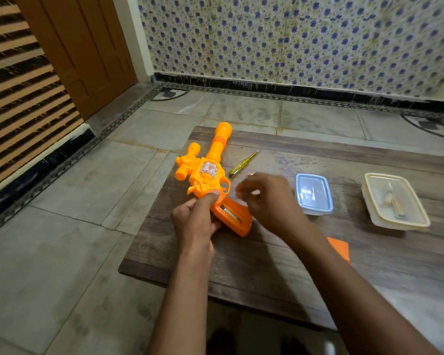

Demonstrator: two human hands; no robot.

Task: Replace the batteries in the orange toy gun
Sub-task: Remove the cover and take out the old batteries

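left hand: fingers wrapped round the grip of the orange plastic toy gun, thumb laid up on its body below the trigger guard. toy gun: lying on the near left part of the dark wooden table, barrel pointing away, open compartment in the grip facing up with one silver cylindrical battery inside. right hand: hovering just right of the gun, fingers curled, motion-blurred; whether it holds anything cannot be told. yellow clear-handled screwdriver: flat on the table beside the barrel. flat orange plastic cover: on the table, partly hidden by the right forearm. blue-rimmed clear plastic box, lidded: right of the hands. cream plastic tub: further right, indistinct contents.
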